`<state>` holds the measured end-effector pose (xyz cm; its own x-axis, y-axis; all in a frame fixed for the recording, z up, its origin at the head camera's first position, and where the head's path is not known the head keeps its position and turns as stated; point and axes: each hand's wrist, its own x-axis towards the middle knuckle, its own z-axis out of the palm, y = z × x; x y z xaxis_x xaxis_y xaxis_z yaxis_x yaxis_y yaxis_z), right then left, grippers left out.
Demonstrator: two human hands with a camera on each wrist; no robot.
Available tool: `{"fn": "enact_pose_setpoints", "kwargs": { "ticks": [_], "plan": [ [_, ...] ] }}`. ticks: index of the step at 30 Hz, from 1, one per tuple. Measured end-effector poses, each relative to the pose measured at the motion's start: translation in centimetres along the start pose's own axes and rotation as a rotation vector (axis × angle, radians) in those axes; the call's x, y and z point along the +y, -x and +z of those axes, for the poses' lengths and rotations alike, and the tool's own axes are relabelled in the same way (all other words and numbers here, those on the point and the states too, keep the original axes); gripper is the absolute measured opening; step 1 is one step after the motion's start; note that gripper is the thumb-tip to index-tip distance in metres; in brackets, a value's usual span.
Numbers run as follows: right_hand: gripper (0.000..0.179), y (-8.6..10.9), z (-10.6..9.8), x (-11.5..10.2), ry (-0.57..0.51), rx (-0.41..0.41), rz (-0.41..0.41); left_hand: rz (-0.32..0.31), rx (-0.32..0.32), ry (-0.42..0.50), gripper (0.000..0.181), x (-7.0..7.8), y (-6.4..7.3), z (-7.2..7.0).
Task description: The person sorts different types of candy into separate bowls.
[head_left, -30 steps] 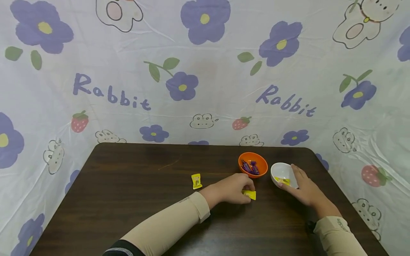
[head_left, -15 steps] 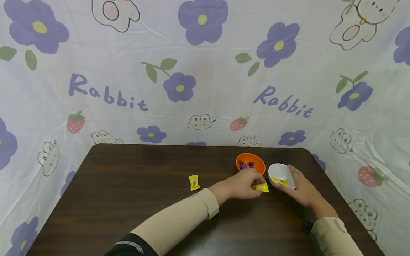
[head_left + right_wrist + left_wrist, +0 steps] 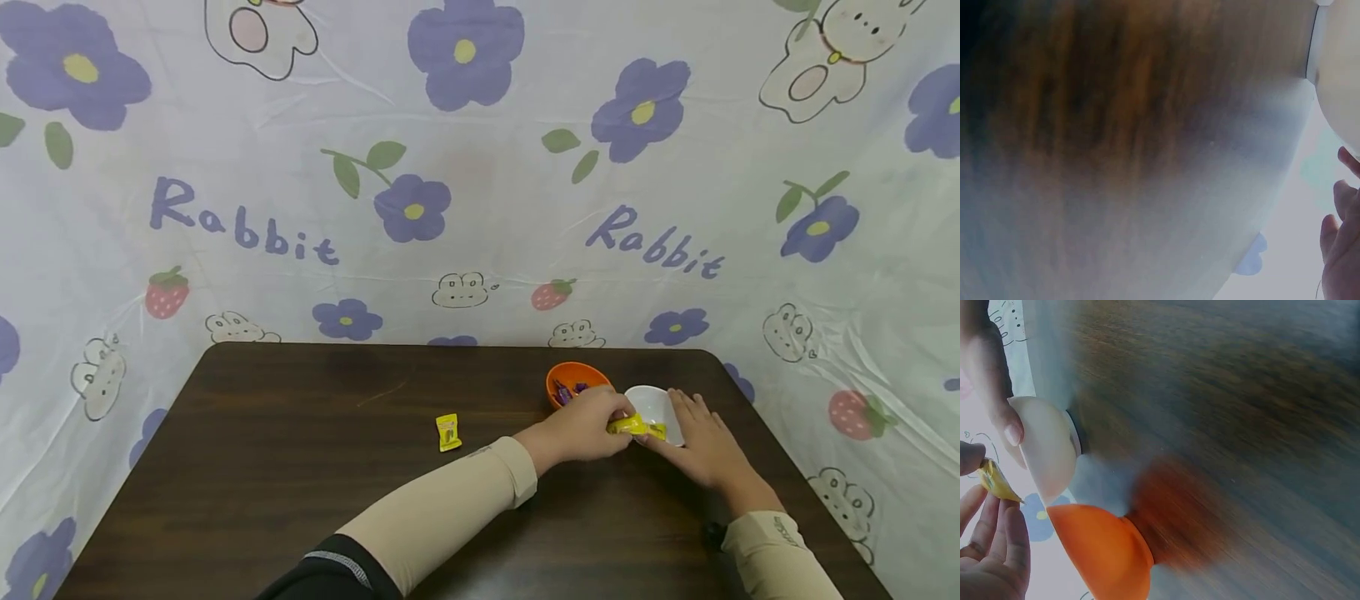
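My left hand (image 3: 583, 427) pinches a yellow wrapped candy (image 3: 627, 426) between thumb and fingertips, right at the left rim of the white bowl (image 3: 649, 403). The left wrist view shows this candy (image 3: 996, 481) held up beside the bowls. Inside the white bowl lies another yellow candy (image 3: 658, 431), partly covered in the head view. My right hand (image 3: 705, 448) holds that bowl from the right, thumb at the near rim and fingers along the far side. A third yellow candy (image 3: 448, 433) rests on the table to the left.
An orange bowl (image 3: 573, 371) with purple-wrapped candies (image 3: 563, 393) stands just left of the white one, partly behind my left hand. The dark wooden table (image 3: 315, 467) ends at the back and right against a patterned cloth (image 3: 495, 225).
The left hand has carried its yellow candy rightward and slightly away from me, from near the orange bowl to the white bowl's rim. The right hand stays at the white bowl. The view shifts slightly.
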<state>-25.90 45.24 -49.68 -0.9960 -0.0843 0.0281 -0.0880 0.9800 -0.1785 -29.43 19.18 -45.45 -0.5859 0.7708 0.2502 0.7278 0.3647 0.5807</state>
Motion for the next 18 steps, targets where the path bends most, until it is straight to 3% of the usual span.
{"fn": "enact_pose_setpoints", "kwargs": {
  "ticks": [13,18],
  "plan": [
    [0.108,0.4,-0.2,-0.1,0.006,-0.010,-0.009,-0.097,0.004,-0.015,0.042,0.2,-1.8,1.3],
    [0.108,0.4,-0.4,0.0,0.029,-0.019,0.000,-0.104,0.032,-0.003,0.039,0.0,-2.7,2.0]
  ]
}}
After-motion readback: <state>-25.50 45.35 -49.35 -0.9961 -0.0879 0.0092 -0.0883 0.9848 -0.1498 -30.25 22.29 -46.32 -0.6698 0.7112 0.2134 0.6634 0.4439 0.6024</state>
